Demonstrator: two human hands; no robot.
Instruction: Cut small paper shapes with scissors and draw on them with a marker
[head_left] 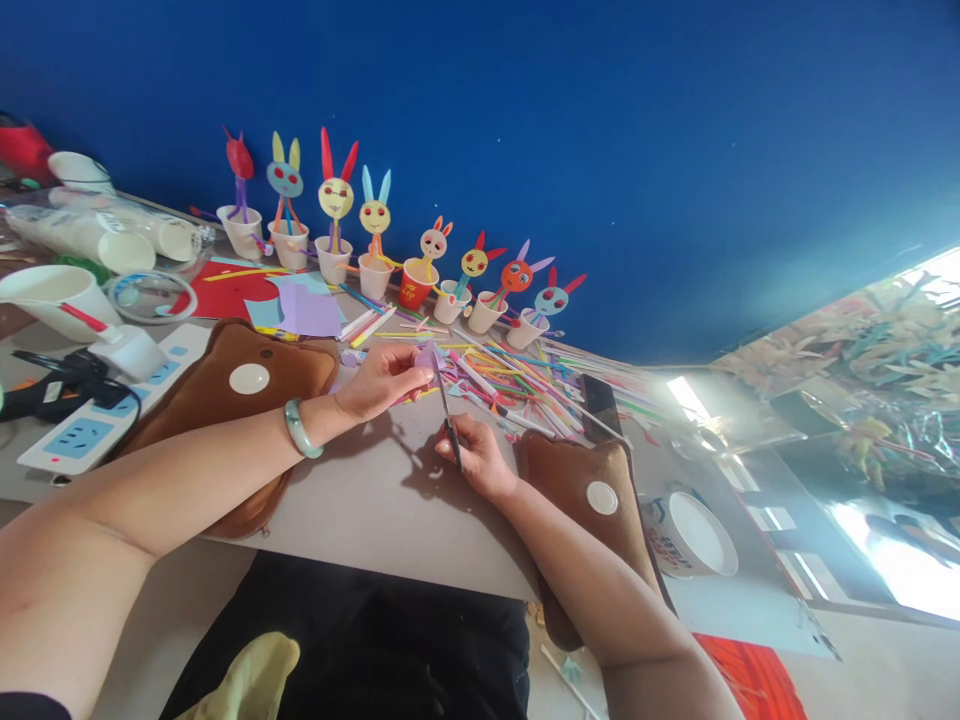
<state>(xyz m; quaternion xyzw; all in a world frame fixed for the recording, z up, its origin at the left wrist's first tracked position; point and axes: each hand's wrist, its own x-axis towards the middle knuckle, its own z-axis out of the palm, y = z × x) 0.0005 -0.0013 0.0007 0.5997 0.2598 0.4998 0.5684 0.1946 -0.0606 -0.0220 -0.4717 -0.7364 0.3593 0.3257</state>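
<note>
My left hand (384,382) pinches a small piece of purple paper (428,357) between thumb and fingers, above the near side of the table. A pair of scissors (451,436) is in my right hand (481,458), its fingers closed round the handles. The thin blades point up and away from me and meet the purple paper beside my left fingertips. Whether the blades are parted is hard to make out. Behind my hands lies a loose heap of coloured paper strips and sticks (517,385).
Paper cups with rabbit-faced figures (335,200) line the blue wall. Brown cushions (240,425) flank my arms. A power strip (112,405) and white cup (56,298) stand left, near coloured paper sheets (309,308). A phone (599,405) and paper bucket (694,535) are on the right.
</note>
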